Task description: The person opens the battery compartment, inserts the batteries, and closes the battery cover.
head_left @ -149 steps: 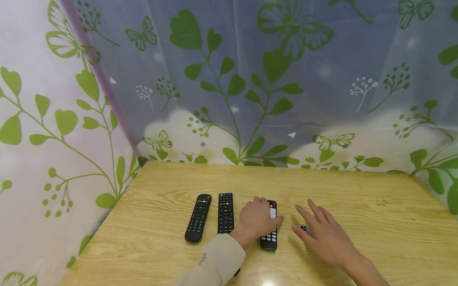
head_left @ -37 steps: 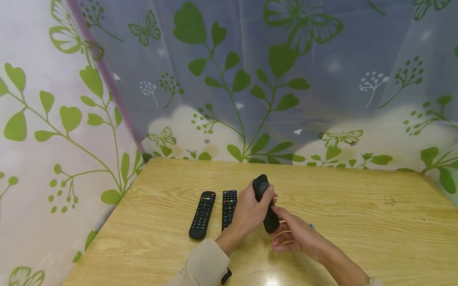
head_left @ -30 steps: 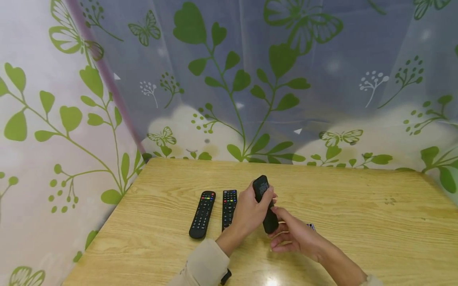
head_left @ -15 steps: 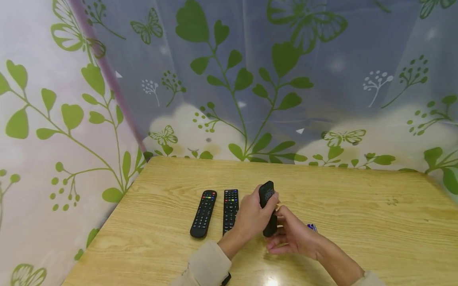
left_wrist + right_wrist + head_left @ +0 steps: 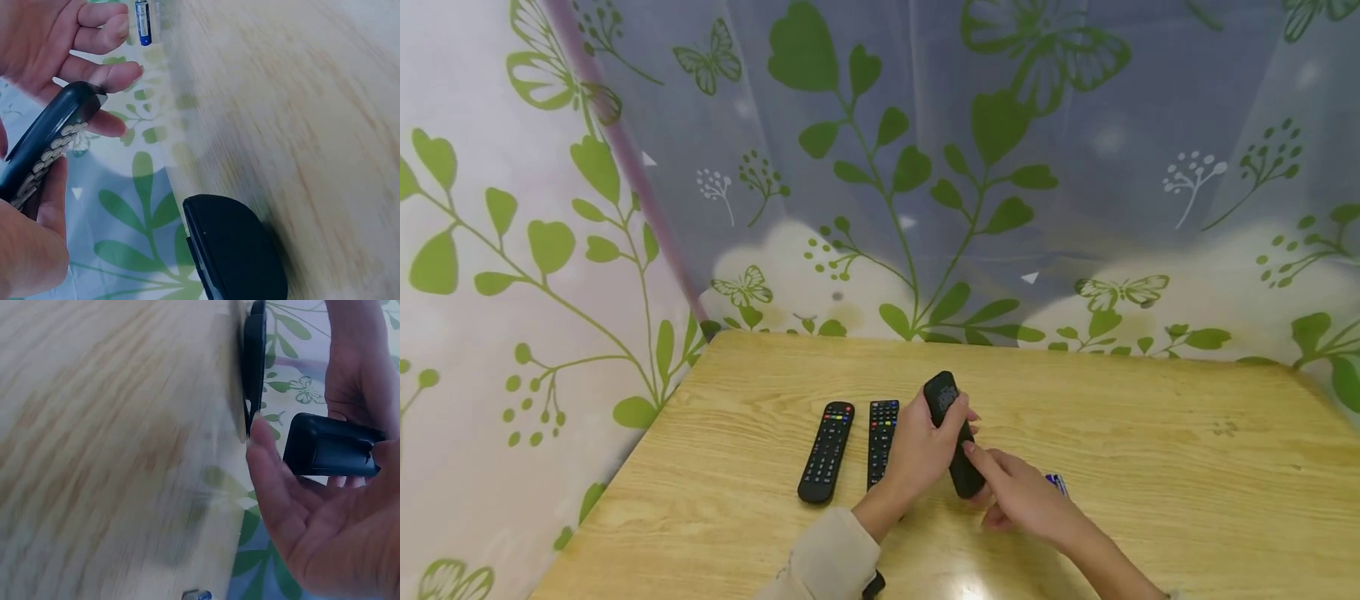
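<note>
My left hand (image 5: 921, 442) grips a black remote control (image 5: 942, 390) above the table, its plain back facing up and its buttons turned down. The left thumb lies across the back, with fingers wrapped round the far side. At the near end, my right hand (image 5: 1026, 496) has its thumb on the back, over the battery cover (image 5: 344, 453) in the right wrist view, and fingers under the edge. Light buttons show on the underside in the left wrist view. Beyond the right hand, a blue battery (image 5: 1057, 484) lies on the table.
Two more black remotes lie left of my hands: one with rounded ends (image 5: 826, 454), and a straighter one (image 5: 882, 442) partly hidden by the left hand. Beside the left sleeve a dark object (image 5: 874, 586) shows in part. A leaf-patterned curtain (image 5: 880, 167) borders the wooden table (image 5: 1112, 400).
Five seconds ago this remote lay buttons up under my left hand; it has been lifted and turned over. In the last half second it tilted leftward and my right thumb moved onto its back.
</note>
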`<state>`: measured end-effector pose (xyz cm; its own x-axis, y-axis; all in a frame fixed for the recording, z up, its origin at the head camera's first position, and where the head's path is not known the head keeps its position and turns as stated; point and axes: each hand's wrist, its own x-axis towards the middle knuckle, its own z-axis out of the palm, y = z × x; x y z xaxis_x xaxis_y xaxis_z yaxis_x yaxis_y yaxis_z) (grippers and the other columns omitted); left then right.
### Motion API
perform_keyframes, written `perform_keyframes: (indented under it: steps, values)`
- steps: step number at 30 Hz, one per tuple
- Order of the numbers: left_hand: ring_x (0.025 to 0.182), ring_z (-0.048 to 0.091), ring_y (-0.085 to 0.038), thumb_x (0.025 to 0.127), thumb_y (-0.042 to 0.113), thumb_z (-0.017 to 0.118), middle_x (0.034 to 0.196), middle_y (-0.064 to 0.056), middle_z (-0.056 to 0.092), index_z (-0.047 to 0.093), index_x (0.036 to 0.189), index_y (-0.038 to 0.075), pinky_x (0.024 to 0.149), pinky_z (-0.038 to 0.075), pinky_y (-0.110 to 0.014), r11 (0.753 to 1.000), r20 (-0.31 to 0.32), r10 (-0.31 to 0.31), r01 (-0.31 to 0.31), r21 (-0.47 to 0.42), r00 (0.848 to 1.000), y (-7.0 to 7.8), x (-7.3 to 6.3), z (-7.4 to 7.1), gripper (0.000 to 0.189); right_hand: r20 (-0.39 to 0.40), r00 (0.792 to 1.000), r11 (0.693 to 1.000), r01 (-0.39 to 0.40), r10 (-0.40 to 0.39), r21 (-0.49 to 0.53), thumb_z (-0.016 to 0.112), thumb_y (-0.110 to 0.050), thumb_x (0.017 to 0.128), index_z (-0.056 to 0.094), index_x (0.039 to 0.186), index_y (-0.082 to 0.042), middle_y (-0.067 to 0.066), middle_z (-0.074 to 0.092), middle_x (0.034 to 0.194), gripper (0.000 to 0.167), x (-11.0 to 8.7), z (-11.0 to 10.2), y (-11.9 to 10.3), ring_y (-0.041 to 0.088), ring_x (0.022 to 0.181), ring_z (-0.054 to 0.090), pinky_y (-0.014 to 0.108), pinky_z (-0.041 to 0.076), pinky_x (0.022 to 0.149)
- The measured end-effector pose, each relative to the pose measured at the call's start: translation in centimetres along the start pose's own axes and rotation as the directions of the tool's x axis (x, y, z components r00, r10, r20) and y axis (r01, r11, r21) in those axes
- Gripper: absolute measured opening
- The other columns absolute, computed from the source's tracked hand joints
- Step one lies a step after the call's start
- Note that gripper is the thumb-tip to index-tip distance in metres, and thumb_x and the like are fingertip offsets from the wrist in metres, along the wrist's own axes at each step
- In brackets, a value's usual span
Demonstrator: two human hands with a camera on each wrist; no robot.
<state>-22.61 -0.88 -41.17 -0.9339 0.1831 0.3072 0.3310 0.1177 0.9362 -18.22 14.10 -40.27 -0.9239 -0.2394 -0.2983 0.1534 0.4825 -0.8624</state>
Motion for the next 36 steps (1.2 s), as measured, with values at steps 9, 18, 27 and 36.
perform_keyframes:
  steps: [9, 18, 27, 36]
  values:
    - [0.080, 0.070, -0.023, 0.099, 0.033, 0.052, 0.092, -0.011, 0.068, 0.057, 0.105, 0.009, 0.065, 0.058, -0.027, 0.998, 0.003, -0.038, 0.038, -0.048, 0.999, 0.1, -0.1, -0.2, 0.025, -0.361, 0.889, 0.934, 0.170, -0.282, -0.313, 0.059, -0.052, 0.090, 0.057, 0.122, -0.014, -0.001, 0.056, 0.110, 0.049, -0.7, 0.6, 0.5, 0.013, 0.089, 0.057, 0.034, 0.052, 0.075]
    - [0.077, 0.069, -0.015, 0.099, 0.034, 0.052, 0.091, -0.004, 0.068, 0.057, 0.105, 0.011, 0.063, 0.057, -0.027, 0.999, -0.021, -0.041, 0.040, -0.019, 0.999, 0.4, -0.2, -0.1, 0.025, -0.434, 0.801, 0.895, 0.271, -0.413, -0.353, 0.072, -0.026, 0.086, 0.063, 0.108, -0.016, -0.005, 0.059, 0.103, 0.026, -0.7, 1.6, 0.4, 0.012, 0.083, 0.059, 0.035, 0.054, 0.072]
    - [0.077, 0.069, -0.016, 0.099, 0.035, 0.053, 0.088, -0.001, 0.069, 0.059, 0.102, 0.011, 0.062, 0.057, -0.025, 0.997, -0.057, -0.066, 0.067, 0.028, 0.996, 0.4, -0.3, 0.1, 0.025, -0.443, 0.819, 0.911, 0.217, -0.366, -0.351, 0.072, -0.030, 0.086, 0.063, 0.101, -0.016, -0.003, 0.060, 0.098, 0.022, -0.4, 1.8, 0.2, 0.011, 0.081, 0.059, 0.031, 0.051, 0.068]
    - [0.076, 0.069, -0.013, 0.098, 0.034, 0.053, 0.091, -0.007, 0.069, 0.059, 0.103, 0.010, 0.063, 0.057, -0.025, 0.997, -0.047, -0.067, 0.068, 0.025, 0.997, 0.1, -0.4, 0.3, 0.026, -0.436, 0.844, 0.932, 0.184, -0.313, -0.313, 0.072, -0.031, 0.086, 0.063, 0.100, -0.014, -0.003, 0.060, 0.091, 0.024, -0.6, 1.5, 0.2, 0.012, 0.081, 0.059, 0.034, 0.052, 0.074]
